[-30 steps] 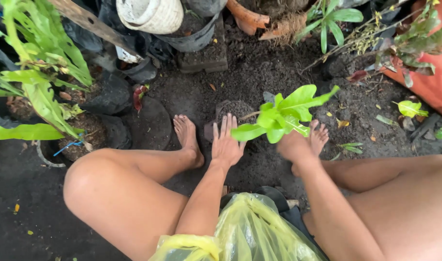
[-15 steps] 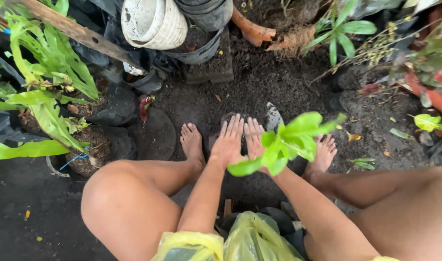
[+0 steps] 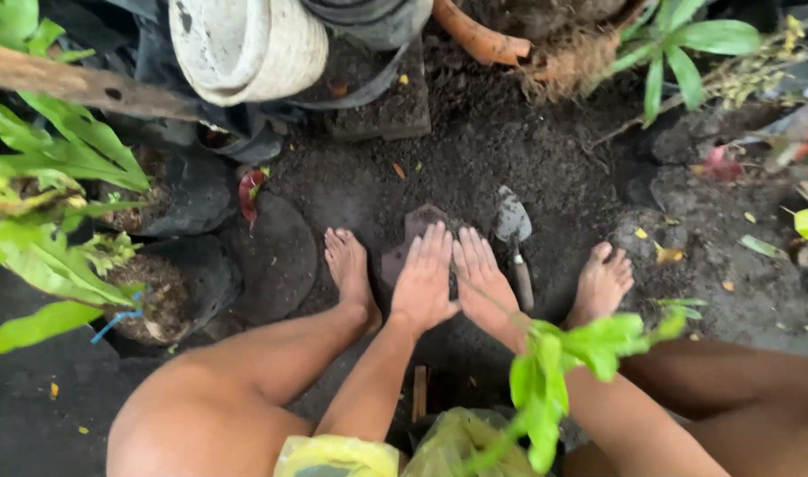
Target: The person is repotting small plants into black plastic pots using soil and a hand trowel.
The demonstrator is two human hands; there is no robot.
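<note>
Between the bare feet, left hand (image 3: 426, 281) and right hand (image 3: 485, 284) now press flat, fingers open, holding nothing, on what seems a soil-filled pot (image 3: 419, 231); the seedling (image 3: 567, 371) has swung toward the lap.

Dark brown soil (image 3: 501, 150), bright green leaves (image 3: 589, 340), yellow plastic bag (image 3: 338, 457), off-white pot (image 3: 245, 44)

Person seen from own head camera. Both arms bare from above the elbow down; no sleeves, no wristwatch, no bracelets, no rings visible on the left hand (image 3: 426, 281) or the right hand (image 3: 485, 284). No gloves. Legs bare over knees and shins; feet bare, no footwear. Only garment in view: thin, translucent yellow plastic covering (image 3: 338, 456), crinkled and glossy, at the lap along the lower frame edge.
</note>
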